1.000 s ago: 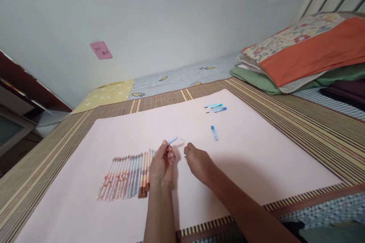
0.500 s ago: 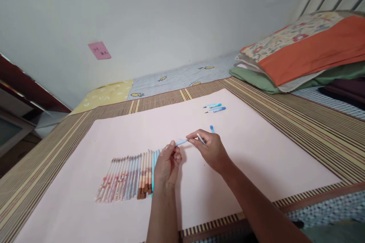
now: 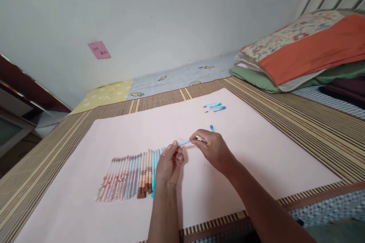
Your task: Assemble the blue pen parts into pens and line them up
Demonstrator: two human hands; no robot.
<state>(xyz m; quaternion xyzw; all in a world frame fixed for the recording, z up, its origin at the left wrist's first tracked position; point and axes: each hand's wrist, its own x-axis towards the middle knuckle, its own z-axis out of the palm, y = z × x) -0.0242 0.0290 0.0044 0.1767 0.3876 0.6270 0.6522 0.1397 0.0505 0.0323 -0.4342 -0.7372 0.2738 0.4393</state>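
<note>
A slender, pale-blue, tubular pen barrel is grasped by the left grip above a large pale-pink sheet. At the barrel's far end, the fingertips of the right grip are pinched together, and a slim white stick is held across the fingers; whether a smaller part is also pinched cannot be told. A row of slim, multicoloured pens is laid out beside the left forearm.

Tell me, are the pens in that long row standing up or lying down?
Lying down: the pens stretch side by side across the pink sheet.
</note>
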